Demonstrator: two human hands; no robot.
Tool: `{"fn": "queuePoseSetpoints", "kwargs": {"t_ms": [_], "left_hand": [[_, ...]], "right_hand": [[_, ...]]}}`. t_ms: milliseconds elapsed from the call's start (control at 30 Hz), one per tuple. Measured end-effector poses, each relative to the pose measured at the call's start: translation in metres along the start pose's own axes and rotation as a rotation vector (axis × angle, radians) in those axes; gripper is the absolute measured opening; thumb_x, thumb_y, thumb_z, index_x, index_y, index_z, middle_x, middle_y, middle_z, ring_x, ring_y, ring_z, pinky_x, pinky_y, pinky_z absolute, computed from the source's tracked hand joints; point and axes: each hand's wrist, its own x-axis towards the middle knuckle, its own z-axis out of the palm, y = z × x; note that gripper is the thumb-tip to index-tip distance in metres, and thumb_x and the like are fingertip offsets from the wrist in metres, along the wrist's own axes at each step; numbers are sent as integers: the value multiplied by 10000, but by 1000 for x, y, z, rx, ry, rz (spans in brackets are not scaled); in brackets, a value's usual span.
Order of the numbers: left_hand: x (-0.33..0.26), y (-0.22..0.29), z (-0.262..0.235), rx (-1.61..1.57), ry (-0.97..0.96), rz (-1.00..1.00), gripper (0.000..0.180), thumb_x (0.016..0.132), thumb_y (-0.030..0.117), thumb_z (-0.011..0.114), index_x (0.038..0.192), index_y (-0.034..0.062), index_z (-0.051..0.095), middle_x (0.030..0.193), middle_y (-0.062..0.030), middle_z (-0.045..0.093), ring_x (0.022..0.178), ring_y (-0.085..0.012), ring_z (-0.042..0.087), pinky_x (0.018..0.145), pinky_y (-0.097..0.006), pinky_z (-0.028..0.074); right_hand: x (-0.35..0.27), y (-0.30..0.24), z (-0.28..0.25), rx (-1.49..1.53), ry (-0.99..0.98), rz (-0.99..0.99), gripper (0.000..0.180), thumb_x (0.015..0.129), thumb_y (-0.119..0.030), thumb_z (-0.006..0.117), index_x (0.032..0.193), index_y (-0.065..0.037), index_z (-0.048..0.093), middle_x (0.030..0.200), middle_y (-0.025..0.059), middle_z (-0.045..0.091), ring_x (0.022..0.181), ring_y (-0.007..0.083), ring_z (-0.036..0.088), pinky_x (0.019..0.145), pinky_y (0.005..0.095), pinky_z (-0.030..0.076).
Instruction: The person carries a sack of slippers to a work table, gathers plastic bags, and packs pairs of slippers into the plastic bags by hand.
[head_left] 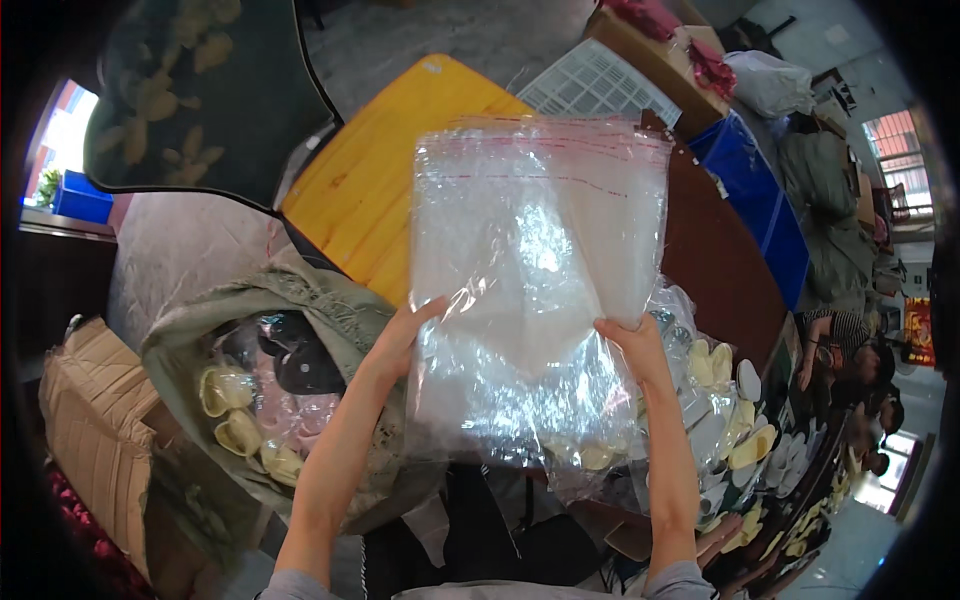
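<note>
A stack of clear plastic bags (535,270) with reddish lines along the top edges is held up in front of me. My left hand (408,335) grips its left edge, the thumb lying over the plastic. On the other side my right hand (632,345) pinches the stack near its lower right, thumb on the front face. Fingers behind the plastic are partly hidden. Below and left of the stack an open woven sack (270,290) holds pale yellow slippers (228,390) and pink and black ones in clear wrapping. More pale slippers (710,365) lie to the right of my right forearm.
Behind the bags are a yellow wooden board (370,180) and a dark brown tabletop (715,250). A cardboard box (100,400) stands at left, a dark floral panel (200,100) at far left. Blue sheeting (755,190) hangs at right. A person in stripes (840,330) is at far right.
</note>
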Motion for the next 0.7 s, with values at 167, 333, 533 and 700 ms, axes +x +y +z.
{"fn": "queuePoseSetpoints", "kwargs": {"t_ms": [167,333,533,700], "left_hand": [[-120,-10,-81,-399,-132,4,393,906,287,592,1193,19,592,1086,-155,652,977,-299,643,901,-438,521],[-232,-43,-121,-308,-424,39,406,882,281,592,1191,16,593,1090,-157,652,983,-310,640,907,-453,514],[-356,-86,-164,-223,-702,-15,428,847,272,592,1186,11,595,1096,-160,653,993,-327,636,917,-476,504],[-423,-90,-236,-171,-906,-6,447,818,265,592,1183,7,597,1101,-163,653,1001,-340,633,925,-495,496]], "right_hand": [[-156,-104,34,-73,-12,0,365,796,-202,765,1051,38,660,917,35,672,817,105,602,743,270,478],[-330,-134,84,-91,-66,-232,292,811,-152,760,1058,-16,684,927,7,688,858,74,595,786,264,478],[-518,-110,154,3,-3,-371,307,818,-101,736,1099,0,663,1000,8,692,928,84,588,833,269,473],[-623,-70,192,-68,200,-323,310,806,-69,737,1100,-11,659,995,12,683,915,94,586,832,273,473]]}}
